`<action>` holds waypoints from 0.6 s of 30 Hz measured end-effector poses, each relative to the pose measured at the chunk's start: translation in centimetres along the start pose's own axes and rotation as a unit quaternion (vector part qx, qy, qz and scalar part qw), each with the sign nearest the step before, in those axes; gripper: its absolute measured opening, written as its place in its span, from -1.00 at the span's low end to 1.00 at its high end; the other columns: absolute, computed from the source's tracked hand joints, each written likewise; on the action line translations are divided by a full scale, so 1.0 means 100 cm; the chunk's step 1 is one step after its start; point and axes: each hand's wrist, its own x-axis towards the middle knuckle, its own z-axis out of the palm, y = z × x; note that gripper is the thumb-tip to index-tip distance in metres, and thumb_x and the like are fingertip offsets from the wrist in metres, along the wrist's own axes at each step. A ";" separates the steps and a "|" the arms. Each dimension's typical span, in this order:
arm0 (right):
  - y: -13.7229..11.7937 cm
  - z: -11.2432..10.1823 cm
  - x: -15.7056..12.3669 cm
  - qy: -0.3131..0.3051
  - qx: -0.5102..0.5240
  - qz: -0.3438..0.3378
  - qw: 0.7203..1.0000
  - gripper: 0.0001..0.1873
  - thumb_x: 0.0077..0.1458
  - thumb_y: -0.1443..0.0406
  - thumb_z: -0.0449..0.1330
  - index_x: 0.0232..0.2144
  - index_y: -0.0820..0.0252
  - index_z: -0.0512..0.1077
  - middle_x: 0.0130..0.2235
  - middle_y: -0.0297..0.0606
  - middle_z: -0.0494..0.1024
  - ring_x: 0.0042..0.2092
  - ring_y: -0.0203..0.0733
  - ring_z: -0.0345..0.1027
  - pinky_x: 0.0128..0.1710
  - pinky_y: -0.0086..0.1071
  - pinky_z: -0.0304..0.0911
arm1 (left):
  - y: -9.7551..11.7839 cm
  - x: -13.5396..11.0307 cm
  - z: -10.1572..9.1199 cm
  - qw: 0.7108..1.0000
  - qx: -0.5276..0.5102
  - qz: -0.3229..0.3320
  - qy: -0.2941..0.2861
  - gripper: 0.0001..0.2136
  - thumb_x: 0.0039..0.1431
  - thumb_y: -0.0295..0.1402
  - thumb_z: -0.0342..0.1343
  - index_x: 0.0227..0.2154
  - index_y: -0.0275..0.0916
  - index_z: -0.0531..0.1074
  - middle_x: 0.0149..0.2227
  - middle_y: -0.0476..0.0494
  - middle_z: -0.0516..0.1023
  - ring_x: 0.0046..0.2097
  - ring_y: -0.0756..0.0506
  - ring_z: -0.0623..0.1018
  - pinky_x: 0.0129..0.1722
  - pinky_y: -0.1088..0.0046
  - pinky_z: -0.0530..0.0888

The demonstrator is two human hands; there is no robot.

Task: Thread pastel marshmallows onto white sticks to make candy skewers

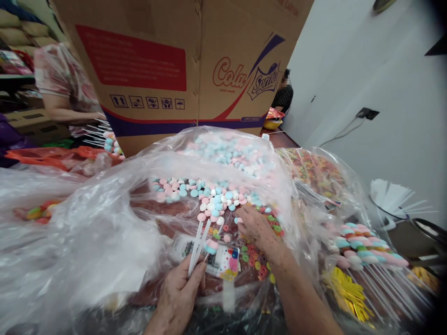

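Several thin white sticks (196, 249) are clasped in my left hand (184, 281), fingers closed round their lower ends. Low on one of them sit pink, white and blue marshmallow pieces (211, 246). My right hand (256, 225) is at the front edge of a spread of small round pink, white and blue marshmallows (218, 200). Its fingers are bent together, with a pale blue marshmallow (238, 220) at their tips. Coloured gummy rings (256, 256) lie beneath that wrist. Behind my left hand is a printed packet (223, 260).
A large cardboard carton (150, 70) stands at the back. Clear plastic bags (101, 232) cover the left. At right lie finished candy skewers (370, 249), gold twist ties (349, 293) and a container of white sticks (394, 197). People stand behind, left and right.
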 end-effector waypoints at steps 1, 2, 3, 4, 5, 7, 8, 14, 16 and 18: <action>-0.003 -0.001 0.001 0.006 -0.022 0.015 1.000 -0.76 0.05 0.54 0.06 -0.28 0.21 0.42 -0.20 -0.14 0.44 -0.13 -0.09 0.30 -0.17 -0.34 0.20 | 0.002 0.000 0.000 1.000 0.004 0.000 0.000 -0.69 0.20 -0.11 0.02 -0.48 -0.22 0.45 -0.65 0.07 0.38 -0.56 -0.03 0.36 -0.54 0.51 0.26; -0.006 -0.001 0.001 0.011 -0.042 0.027 0.999 -0.76 0.04 0.54 0.07 -0.28 0.22 0.42 -0.19 -0.11 0.44 -0.12 -0.07 0.30 -0.16 -0.33 0.20 | 0.003 -0.001 0.000 1.000 0.007 -0.001 0.001 -0.68 0.19 -0.10 0.02 -0.52 -0.21 0.42 -0.66 0.07 0.36 -0.57 -0.02 0.35 -0.54 0.52 0.25; -0.009 -0.001 0.001 0.016 -0.053 0.038 0.998 -0.76 0.03 0.55 0.07 -0.29 0.22 0.42 -0.19 -0.09 0.45 -0.12 -0.06 0.30 -0.15 -0.32 0.20 | 0.003 -0.001 0.000 1.000 0.009 -0.002 0.001 -0.68 0.19 -0.10 0.02 -0.54 -0.21 0.40 -0.66 0.08 0.35 -0.57 -0.02 0.34 -0.55 0.52 0.24; -0.011 -0.002 0.001 0.018 -0.054 0.041 0.998 -0.77 0.02 0.56 0.07 -0.31 0.22 0.41 -0.20 -0.09 0.45 -0.13 -0.06 0.30 -0.15 -0.32 0.20 | 0.004 -0.001 0.000 1.000 0.008 -0.003 0.002 -0.68 0.19 -0.10 0.01 -0.53 -0.21 0.40 -0.66 0.08 0.35 -0.57 -0.02 0.34 -0.55 0.52 0.24; -0.013 -0.002 0.001 0.014 -0.042 0.036 0.998 -0.77 0.02 0.56 0.07 -0.34 0.22 0.41 -0.21 -0.10 0.45 -0.15 -0.07 0.30 -0.16 -0.33 0.20 | 0.003 0.000 0.000 1.000 0.008 -0.003 0.001 -0.68 0.19 -0.09 0.01 -0.52 -0.21 0.40 -0.66 0.08 0.35 -0.57 -0.02 0.35 -0.54 0.52 0.25; -0.013 -0.005 -0.001 -0.008 0.014 0.001 1.000 -0.80 0.03 0.54 0.06 -0.40 0.20 0.39 -0.26 -0.17 0.44 -0.20 -0.13 0.30 -0.20 -0.36 0.20 | 0.002 0.000 0.000 1.000 0.008 -0.003 -0.002 -0.70 0.20 -0.10 0.00 -0.46 -0.21 0.42 -0.64 0.08 0.37 -0.55 -0.03 0.36 -0.52 0.52 0.27; -0.013 -0.007 -0.002 -0.025 0.054 -0.023 0.998 -0.81 0.03 0.53 0.06 -0.42 0.19 0.38 -0.28 -0.21 0.43 -0.23 -0.17 0.30 -0.22 -0.38 0.19 | 0.002 0.001 0.000 1.000 0.009 -0.004 -0.005 -0.70 0.20 -0.10 -0.01 -0.42 -0.22 0.43 -0.64 0.08 0.38 -0.55 -0.03 0.36 -0.51 0.51 0.28; 0.000 -0.018 -0.004 0.020 0.253 0.073 0.965 -0.85 0.02 0.39 0.11 -0.28 0.16 0.37 -0.37 -0.36 0.44 -0.34 -0.24 0.31 -0.34 -0.42 0.17 | 0.004 0.000 0.000 1.000 0.013 -0.006 -0.011 -0.68 0.22 -0.10 -0.04 -0.49 -0.22 0.38 -0.63 0.08 0.35 -0.56 -0.01 0.33 -0.53 0.51 0.25; 0.004 -0.017 -0.003 0.069 0.243 0.103 0.962 -0.90 0.05 0.35 0.10 -0.32 0.16 0.36 -0.36 -0.34 0.44 -0.35 -0.23 0.29 -0.34 -0.40 0.16 | 0.002 0.000 0.000 1.000 0.011 -0.003 -0.012 -0.68 0.22 -0.10 -0.03 -0.49 -0.22 0.38 -0.64 0.08 0.36 -0.57 -0.01 0.33 -0.53 0.51 0.25; 0.006 -0.014 -0.002 0.081 0.216 0.076 0.970 -0.92 0.07 0.36 0.07 -0.36 0.16 0.37 -0.34 -0.31 0.44 -0.33 -0.22 0.29 -0.30 -0.39 0.16 | -0.002 0.001 0.001 1.000 0.008 -0.004 -0.009 -0.70 0.23 -0.11 -0.02 -0.43 -0.23 0.41 -0.63 0.07 0.38 -0.55 -0.02 0.35 -0.52 0.51 0.27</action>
